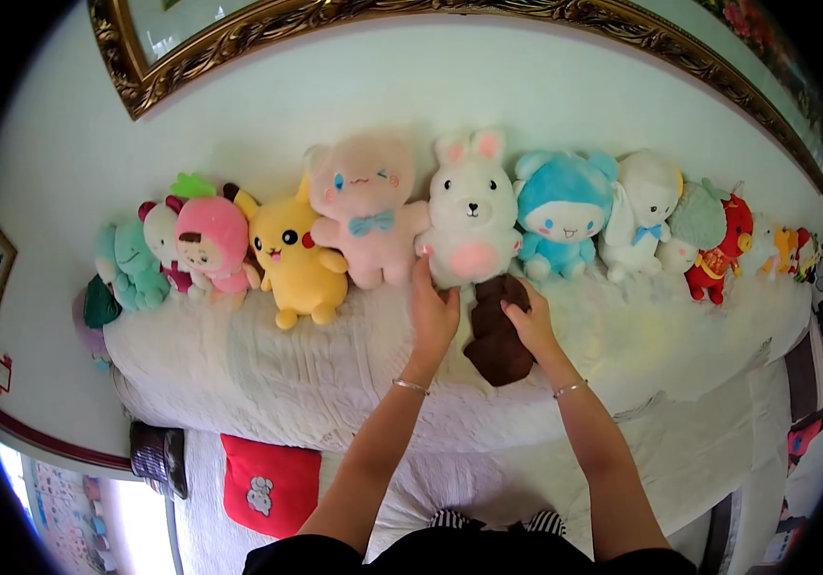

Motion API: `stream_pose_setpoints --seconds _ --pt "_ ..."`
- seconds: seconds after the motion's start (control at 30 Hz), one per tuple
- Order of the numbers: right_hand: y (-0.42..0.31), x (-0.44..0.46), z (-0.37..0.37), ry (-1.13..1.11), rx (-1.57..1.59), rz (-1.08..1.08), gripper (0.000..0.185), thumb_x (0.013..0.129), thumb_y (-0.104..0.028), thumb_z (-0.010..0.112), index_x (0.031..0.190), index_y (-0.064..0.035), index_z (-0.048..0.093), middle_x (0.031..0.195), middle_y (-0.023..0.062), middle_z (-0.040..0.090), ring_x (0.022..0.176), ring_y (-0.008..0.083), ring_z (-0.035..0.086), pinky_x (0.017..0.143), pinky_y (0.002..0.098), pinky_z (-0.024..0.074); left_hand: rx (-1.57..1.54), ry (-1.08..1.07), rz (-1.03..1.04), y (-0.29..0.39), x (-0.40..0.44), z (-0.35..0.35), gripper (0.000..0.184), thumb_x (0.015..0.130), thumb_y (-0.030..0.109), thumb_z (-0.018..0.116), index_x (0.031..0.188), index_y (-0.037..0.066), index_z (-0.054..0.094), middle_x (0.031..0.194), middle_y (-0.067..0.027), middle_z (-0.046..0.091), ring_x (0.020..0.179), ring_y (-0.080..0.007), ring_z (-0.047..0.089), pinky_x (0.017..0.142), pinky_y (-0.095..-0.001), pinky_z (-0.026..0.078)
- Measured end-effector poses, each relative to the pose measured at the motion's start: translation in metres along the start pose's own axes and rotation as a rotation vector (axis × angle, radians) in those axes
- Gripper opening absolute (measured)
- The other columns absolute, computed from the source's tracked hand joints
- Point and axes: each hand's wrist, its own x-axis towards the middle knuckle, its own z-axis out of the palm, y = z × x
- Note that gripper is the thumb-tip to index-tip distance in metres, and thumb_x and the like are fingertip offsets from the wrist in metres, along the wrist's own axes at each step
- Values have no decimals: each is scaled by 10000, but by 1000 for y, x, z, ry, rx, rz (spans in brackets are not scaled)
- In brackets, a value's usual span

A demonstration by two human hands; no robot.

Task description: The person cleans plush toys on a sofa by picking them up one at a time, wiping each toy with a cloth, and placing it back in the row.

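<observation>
A white rabbit plush (pixel 472 211) with pink ears sits upright in the middle of the row. My left hand (pixel 434 311) is at its lower left, fingertips touching its foot, with thumb and fingers apart. My right hand (pixel 529 321) grips a dark brown plush (pixel 498 340) in front of the rabbit, below its belly. The brown plush's face is not visible. Left of the rabbit sits a pink plush (pixel 365 206) with a blue bow; a blue-hooded plush (pixel 563 216) sits to its right.
The row of plush toys stands on a cream padded headboard (pixel 239 383) against the wall. It includes a yellow plush (pixel 298 254) and a red plush (pixel 718 254). A red cushion (pixel 271 484) lies below left. Gold picture frames (pixel 335 29) hang above.
</observation>
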Motion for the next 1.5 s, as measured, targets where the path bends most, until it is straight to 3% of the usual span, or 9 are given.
stream_pose_setpoints --seconds 0.17,0.23,0.33,0.57,0.77,1.0,1.13,1.4,1.5 --pt "13 -2 1 11 62 30 374 792 -90 630 1156 -12 600 927 92 664 862 151 600 807 281 474 -113 -2 -157 2 -8 4 592 832 -59 642 1336 -11 335 1179 -227 569 1087 -288 611 859 -350 535" --pt "8 -1 0 1 32 20 372 789 -92 633 1153 -26 603 899 101 659 838 154 603 787 285 481 -82 -39 -263 1 -8 3 574 852 -65 629 1332 13 324 1204 -159 552 1124 -203 575 899 -312 507" --pt "6 0 -1 8 -2 -27 371 786 -96 637 1150 -32 605 891 123 656 818 167 608 778 288 485 -74 17 -149 -4 -9 7 554 834 -48 651 1303 -13 356 1147 -224 589 1046 -272 638 841 -343 546" --pt "15 -3 4 92 2 -100 325 784 -85 634 1105 -34 615 846 117 670 760 190 639 720 311 504 107 81 -138 -14 -11 10 586 808 68 703 1296 17 383 1029 -212 653 994 -303 664 828 -363 546" --pt "18 -10 1 52 73 -94 281 788 -56 633 1065 -18 605 842 93 662 770 158 620 727 292 499 268 186 63 -3 -11 13 629 727 46 707 1282 23 410 1325 -194 497 1060 -334 608 792 -362 551" --pt "24 -11 -9 -50 188 -79 287 813 -52 613 1091 9 584 937 78 645 841 143 595 783 291 488 322 264 158 6 -15 10 579 698 4 645 1242 18 447 1301 -183 490 1083 -354 560 839 -373 520" --pt "35 -10 -9 -78 258 -81 299 821 -37 594 1114 17 577 985 89 647 887 160 604 829 287 478 323 277 142 6 -14 13 551 689 -13 583 1225 28 457 1236 -176 505 1009 -358 563 835 -380 505" --pt "35 -9 -7 -72 240 -134 298 827 -49 597 1118 12 575 960 92 641 879 170 600 824 292 478 352 204 99 13 -15 8 569 671 -46 560 1225 23 452 1234 -188 474 1063 -362 533 884 -374 498" --pt "28 -9 -8 -30 196 -184 278 827 -57 600 1096 11 578 918 83 630 842 159 582 796 286 473 300 205 97 14 -16 9 557 680 -12 570 1223 39 456 1218 -170 491 970 -360 552 833 -384 493"
